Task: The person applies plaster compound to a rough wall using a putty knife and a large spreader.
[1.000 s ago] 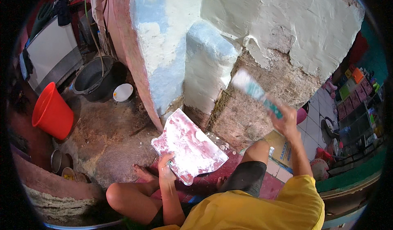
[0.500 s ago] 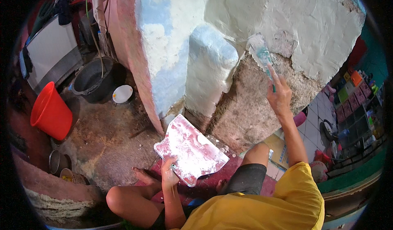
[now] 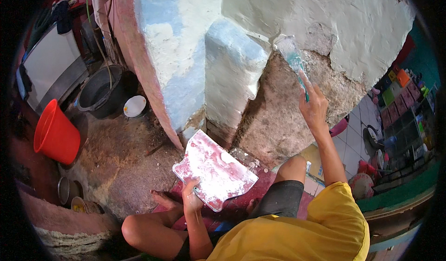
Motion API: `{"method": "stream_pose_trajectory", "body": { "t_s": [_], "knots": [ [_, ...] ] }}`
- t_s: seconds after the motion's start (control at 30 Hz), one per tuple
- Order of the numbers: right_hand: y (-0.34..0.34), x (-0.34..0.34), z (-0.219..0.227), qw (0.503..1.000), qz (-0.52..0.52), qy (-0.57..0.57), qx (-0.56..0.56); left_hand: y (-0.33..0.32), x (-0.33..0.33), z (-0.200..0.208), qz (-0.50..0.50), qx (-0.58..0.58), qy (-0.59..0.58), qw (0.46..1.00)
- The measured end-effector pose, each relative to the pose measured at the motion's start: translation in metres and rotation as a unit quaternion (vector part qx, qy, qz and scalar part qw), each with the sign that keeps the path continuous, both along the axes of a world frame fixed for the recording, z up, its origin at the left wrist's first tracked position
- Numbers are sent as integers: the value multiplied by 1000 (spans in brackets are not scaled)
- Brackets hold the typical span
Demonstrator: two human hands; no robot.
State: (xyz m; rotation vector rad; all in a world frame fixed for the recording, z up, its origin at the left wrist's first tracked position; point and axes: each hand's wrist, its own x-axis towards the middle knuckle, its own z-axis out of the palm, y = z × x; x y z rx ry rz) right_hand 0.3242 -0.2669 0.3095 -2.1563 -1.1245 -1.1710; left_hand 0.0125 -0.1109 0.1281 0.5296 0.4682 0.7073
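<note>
In my right hand (image 3: 314, 106) is a putty knife (image 3: 292, 56) with a green handle, its wide blade smeared with plaster. The blade lies against the wall (image 3: 265, 10), at the lower edge of the fresh grey-white plaster. Below that edge shows a rough bare brown patch (image 3: 278, 117). My left hand (image 3: 192, 197) grips the near edge of a flat reddish board (image 3: 216, 170) coated with white plaster, held low over the floor in front of my lap. Its thumb rests on top; the other fingers are hidden beneath.
At left stand a red bucket (image 3: 58, 133), a black tub (image 3: 100, 91) and a small white dish (image 3: 134, 106). A plaster-covered wall ledge (image 3: 230, 70) juts out at centre. Crumbs lie at the wall's foot. Shelves with household goods (image 3: 409, 107) stand at right.
The putty knife and my right hand have shifted slightly left and up along the plaster edge. The view has turned a little. My left hand keeps its hold on the board.
</note>
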Motion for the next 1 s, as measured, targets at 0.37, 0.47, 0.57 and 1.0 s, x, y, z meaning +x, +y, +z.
{"method": "stream_pose_trajectory", "body": {
  "t_s": [0.37,0.47,0.57,1.0],
  "knots": [
    [-12,4,-11,1000,9,-1,-28,3,-3,-14,-19,-3,-17,1000],
    [-16,2,-16,999,-6,19,-43,3,-4,-16,-20,23,-15,999],
    [-18,1,-21,999,-4,22,-42,3,-5,-12,-25,12,-19,999],
    [-83,-35,-12,987,-12,14,-158,0,-1,-3,-52,2,-41,998]
  ]
}}
